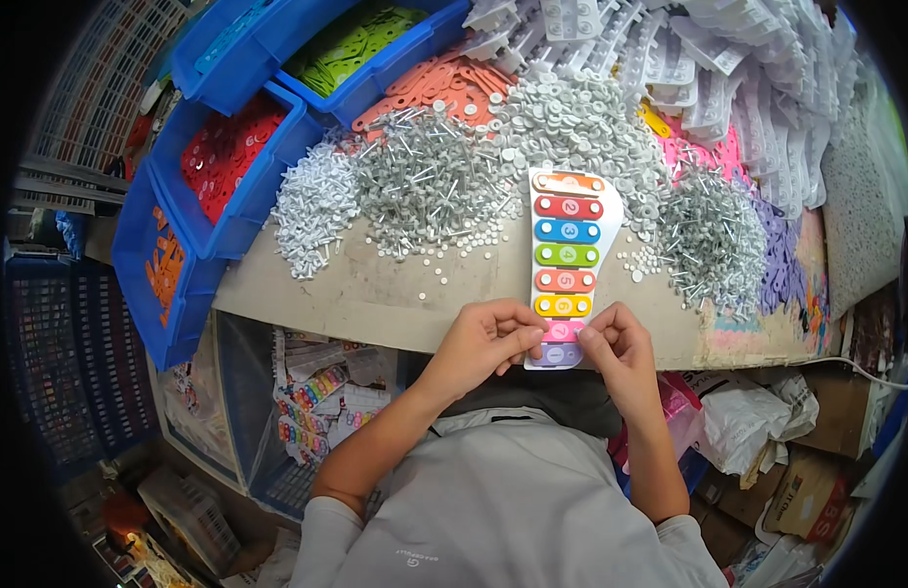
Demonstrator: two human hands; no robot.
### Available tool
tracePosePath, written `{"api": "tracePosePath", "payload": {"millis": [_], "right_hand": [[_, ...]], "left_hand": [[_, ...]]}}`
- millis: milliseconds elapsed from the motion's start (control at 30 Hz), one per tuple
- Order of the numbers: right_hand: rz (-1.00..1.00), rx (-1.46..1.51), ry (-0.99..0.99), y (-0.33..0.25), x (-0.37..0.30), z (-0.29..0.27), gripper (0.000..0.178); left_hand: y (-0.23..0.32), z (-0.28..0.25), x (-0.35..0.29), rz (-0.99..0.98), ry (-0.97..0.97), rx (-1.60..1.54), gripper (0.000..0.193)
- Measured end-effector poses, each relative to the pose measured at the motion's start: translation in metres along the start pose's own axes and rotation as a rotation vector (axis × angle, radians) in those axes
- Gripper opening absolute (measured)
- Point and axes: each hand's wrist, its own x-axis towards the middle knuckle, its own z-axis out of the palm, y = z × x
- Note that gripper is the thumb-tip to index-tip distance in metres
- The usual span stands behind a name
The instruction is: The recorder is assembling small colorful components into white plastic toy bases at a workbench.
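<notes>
Xylophone (568,268) pinched at pink bar (562,332) between fingers (521,340) of left hand (489,343) and right hand (622,350), likely for steadiness

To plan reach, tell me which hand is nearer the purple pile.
Right: the right hand is closer, left of the purple pile; the left hand lies farther left.

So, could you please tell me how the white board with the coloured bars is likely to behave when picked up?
The white board is probably fairly stiff, as its outline shows no sag. It looks flat, so rolling seems unlikely. The six farthest bars should move with it, since white round heads sit at both ends.
</notes>
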Motion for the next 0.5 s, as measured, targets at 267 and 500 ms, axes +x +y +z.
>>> {"api": "tracePosePath", "payload": {"millis": [267, 500], "right_hand": [[0.182, -0.106, -0.105, -0.01, 0.008, -0.007, 0.015], [0.266, -0.069, -0.261, -0.008, 0.019, -0.014, 0.016]], "left_hand": [[0.004, 0.0, 0.009, 0.008, 0.071, 0.443, 0.063], [0.021, -0.006, 0.024, -0.016, -0.156, 0.408, 0.063]]}}
